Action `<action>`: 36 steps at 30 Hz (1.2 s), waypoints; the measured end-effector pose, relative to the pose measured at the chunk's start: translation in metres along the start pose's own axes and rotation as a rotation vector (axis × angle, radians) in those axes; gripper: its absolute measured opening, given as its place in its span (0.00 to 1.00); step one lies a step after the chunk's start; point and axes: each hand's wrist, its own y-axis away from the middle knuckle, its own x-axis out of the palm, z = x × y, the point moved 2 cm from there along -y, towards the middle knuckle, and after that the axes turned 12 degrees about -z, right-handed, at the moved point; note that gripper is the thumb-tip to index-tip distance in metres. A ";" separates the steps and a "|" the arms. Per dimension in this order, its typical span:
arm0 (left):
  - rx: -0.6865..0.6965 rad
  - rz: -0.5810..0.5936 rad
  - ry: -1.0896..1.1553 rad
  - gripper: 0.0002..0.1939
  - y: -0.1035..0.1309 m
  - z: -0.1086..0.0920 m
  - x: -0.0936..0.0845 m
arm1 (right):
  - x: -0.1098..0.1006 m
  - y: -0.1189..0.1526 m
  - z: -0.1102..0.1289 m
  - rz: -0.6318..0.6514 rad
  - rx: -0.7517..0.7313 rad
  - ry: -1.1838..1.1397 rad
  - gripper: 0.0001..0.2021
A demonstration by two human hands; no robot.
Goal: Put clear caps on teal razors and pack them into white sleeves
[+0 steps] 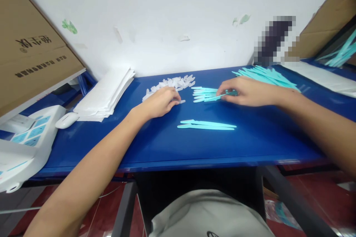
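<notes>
Picking up seemed under way: far on the desk, the left hand curled at a clear cap, grip unclear; rightward, the right hand pinched a turquoise stick. Lifting seemingly needed steadiness.

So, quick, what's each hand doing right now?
Left hand: fingers curled at a small pale piece; whether it grips cannot be told.
Right hand: closed, holding a turquoise stick.

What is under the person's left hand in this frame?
A pile of small whitish caps shows behind the left hand, and a single cap pokes out at its edge. Whatever lies directly beneath the palm is covered.
</notes>
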 end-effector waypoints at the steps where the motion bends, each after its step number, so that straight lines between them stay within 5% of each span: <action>1: 0.008 0.006 -0.004 0.13 0.000 0.000 0.000 | 0.001 0.000 0.001 0.005 -0.005 -0.002 0.14; 36: 0.092 0.005 0.038 0.17 0.000 -0.009 0.001 | 0.010 -0.005 0.018 0.013 -0.126 -0.047 0.13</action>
